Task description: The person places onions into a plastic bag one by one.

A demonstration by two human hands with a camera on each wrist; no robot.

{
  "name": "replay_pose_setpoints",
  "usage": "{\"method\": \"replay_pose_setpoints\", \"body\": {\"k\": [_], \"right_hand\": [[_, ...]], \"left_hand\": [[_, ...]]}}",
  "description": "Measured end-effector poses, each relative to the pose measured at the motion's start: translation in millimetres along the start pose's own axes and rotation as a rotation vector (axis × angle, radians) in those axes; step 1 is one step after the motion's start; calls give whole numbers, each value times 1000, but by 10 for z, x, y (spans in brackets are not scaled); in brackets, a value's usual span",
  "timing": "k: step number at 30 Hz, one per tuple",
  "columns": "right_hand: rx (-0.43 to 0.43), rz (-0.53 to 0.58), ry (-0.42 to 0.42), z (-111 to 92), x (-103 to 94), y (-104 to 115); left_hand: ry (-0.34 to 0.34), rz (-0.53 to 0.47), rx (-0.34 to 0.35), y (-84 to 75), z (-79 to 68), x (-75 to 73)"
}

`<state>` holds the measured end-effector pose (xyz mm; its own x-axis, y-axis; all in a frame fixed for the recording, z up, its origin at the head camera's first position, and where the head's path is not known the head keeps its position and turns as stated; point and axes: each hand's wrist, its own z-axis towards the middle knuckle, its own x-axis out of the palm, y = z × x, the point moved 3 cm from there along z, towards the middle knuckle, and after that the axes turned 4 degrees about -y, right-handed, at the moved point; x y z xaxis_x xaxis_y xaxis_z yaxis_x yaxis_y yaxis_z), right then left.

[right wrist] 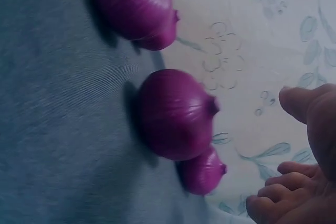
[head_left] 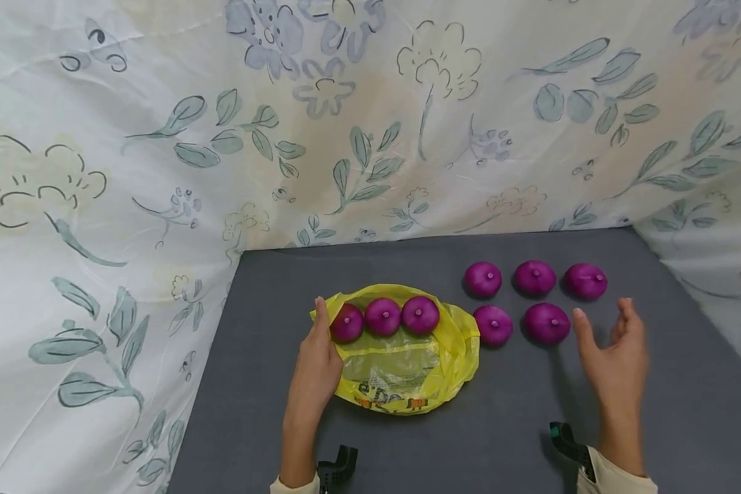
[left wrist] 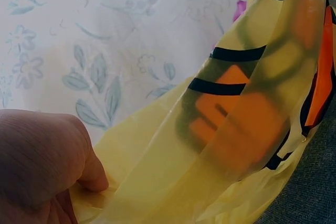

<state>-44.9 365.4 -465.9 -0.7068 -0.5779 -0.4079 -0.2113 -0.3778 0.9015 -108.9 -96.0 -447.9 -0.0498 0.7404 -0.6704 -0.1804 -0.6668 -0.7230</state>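
Note:
A yellow plastic bag (head_left: 389,374) lies on the dark tabletop with its mouth spread open, and three purple onions (head_left: 383,317) sit in a row inside it. My left hand (head_left: 317,367) grips the bag's left rim; up close in the left wrist view, thumb and fingers pinch the thin yellow plastic (left wrist: 157,171). My right hand (head_left: 617,360) is over the table at the right, thumb and fingers spread apart with nothing between them. Its thumb is close to the nearest loose onion (head_left: 547,324). In the right wrist view that onion (right wrist: 176,115) stands beside the hand.
Several loose onions stand in two rows right of the bag, one of them (head_left: 492,325) right at its edge, others (head_left: 534,278) behind. A floral cloth (head_left: 370,137) hangs behind the grey table (head_left: 253,439) and at both sides.

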Motion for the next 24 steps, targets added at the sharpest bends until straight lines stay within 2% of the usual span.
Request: {"method": "replay_pose_setpoints", "body": {"k": [7, 24], "right_hand": [[30, -109, 133, 13, 131, -82], [-62, -175, 212, 1, 329, -120]], "left_hand": [[-17, -5, -23, 0, 33, 23], [-4, 7, -20, -17, 78, 45]]}}
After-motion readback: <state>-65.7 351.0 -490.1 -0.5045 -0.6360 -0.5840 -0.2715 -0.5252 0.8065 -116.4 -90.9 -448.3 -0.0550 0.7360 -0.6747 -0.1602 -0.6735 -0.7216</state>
